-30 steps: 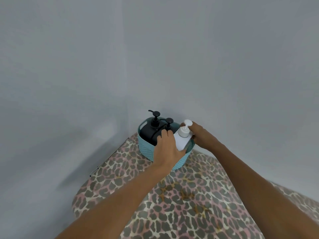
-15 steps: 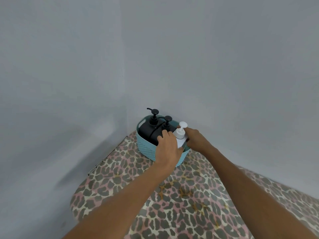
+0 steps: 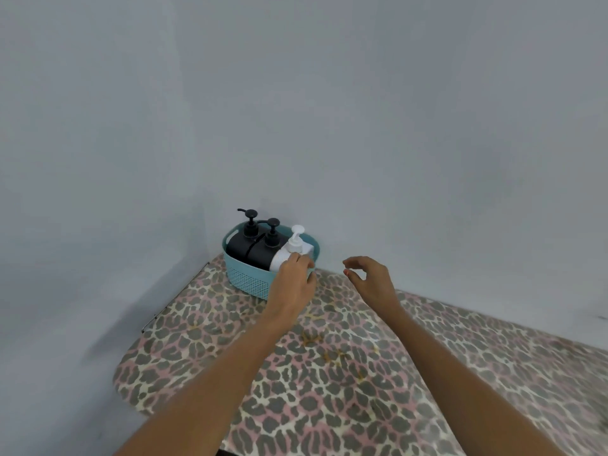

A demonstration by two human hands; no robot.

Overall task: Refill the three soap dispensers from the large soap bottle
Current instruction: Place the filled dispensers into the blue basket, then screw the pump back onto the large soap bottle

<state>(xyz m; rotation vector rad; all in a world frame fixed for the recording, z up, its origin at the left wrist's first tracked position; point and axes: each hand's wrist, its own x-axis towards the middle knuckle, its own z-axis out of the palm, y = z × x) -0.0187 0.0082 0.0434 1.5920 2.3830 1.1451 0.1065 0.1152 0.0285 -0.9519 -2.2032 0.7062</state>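
A teal perforated basket stands in the far corner of the table. Inside it are two black pump dispensers and a white pump dispenser at the right end. My left hand lies over the basket's front right rim, fingers curled against the white dispenser's body. My right hand hovers to the right of the basket, fingers loosely curled, holding nothing. No large soap bottle is in view.
The table wears a leopard-print cover and sits in a corner between two plain grey walls. Its left edge runs close to the left wall.
My right hand has let go of the white dispenser and drawn back to the right. The white dispenser now sits lower in the basket. My left hand stays at the rim.
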